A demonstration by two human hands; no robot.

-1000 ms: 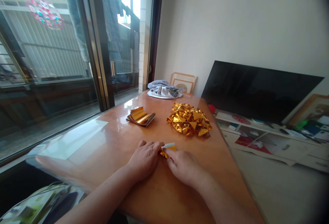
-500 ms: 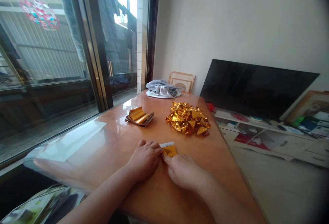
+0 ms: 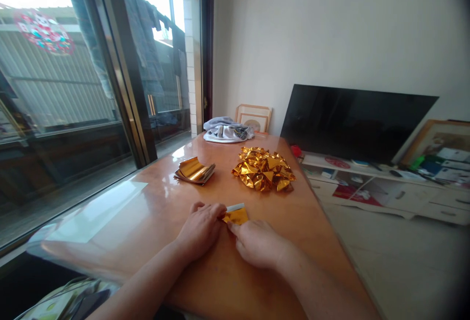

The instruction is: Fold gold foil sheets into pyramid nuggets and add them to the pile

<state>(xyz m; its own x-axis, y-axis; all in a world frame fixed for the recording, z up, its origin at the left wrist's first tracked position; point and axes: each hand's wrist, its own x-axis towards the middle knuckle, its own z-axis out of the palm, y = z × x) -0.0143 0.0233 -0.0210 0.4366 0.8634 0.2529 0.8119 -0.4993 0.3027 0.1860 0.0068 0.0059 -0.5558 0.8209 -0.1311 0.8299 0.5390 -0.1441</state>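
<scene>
A small sheet of gold foil paper [image 3: 238,217] lies on the table between my hands, partly folded, with a pale strip along its far edge. My left hand [image 3: 201,224] pinches its left end, the fingers bent and close together. From the near side my right hand [image 3: 259,242] grips the lower edge, its index finger pressed on the foil and the other fingers curled under. Past my left hand sits a stack of flat gold foil sheets [image 3: 194,170]. A heap of folded gold foil pieces [image 3: 263,169] is farther off to the right.
The glossy wooden table [image 3: 147,217] runs toward the wall, with folded cloth [image 3: 227,131] and a picture frame [image 3: 253,116] at its far end. Glass doors [image 3: 66,114] stand to the left. At the right, a large television [image 3: 356,121] rests on a white cabinet [image 3: 400,197].
The view has turned slightly right. My left hand has shifted a little off the foil sheet, so more of its left part shows. My right index finger stays on the lower edge.
</scene>
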